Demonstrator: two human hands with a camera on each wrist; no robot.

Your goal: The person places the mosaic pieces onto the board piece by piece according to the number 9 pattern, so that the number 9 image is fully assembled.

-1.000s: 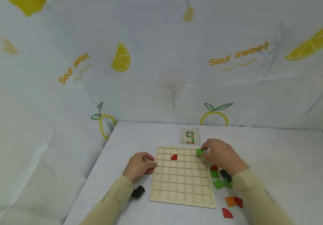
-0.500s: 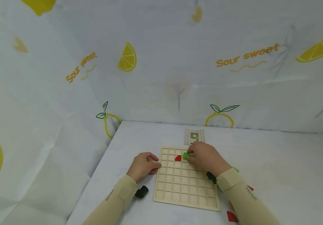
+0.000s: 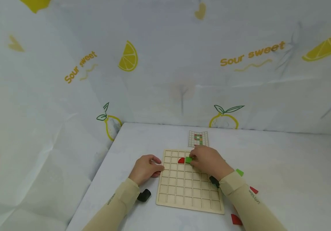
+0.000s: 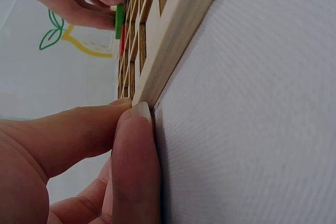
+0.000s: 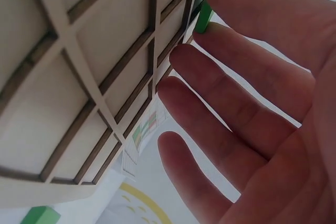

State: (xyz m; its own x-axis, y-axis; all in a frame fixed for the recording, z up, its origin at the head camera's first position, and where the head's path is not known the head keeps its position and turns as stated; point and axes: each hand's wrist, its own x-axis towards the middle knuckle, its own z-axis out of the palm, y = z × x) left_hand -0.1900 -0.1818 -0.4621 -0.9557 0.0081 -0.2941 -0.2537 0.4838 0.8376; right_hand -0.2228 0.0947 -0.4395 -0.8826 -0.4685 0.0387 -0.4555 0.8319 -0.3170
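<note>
Overhead, a white table (image 3: 284, 166) sits inside lemon-printed fabric walls (image 3: 165, 64), with a wooden grid board (image 3: 187, 187) near its middle. Beyond the board's far edge lies a small pattern card (image 3: 198, 138). The left hand (image 3: 146, 169) grips the board's left edge, thumb and fingers pinching the rim. The right hand (image 3: 208, 161) reaches over the far rows, pinching a green square tile (image 3: 188, 159) between thumb and fingertips, just right of a red quarter-round tile (image 3: 181, 160) already seated in a cell. Loose green and red tiles (image 3: 239, 172) lie right of the board. By the look of it, the step in hand is seating the green tile; the next move calls for lowering it flat into its cell, then letting go.
</note>
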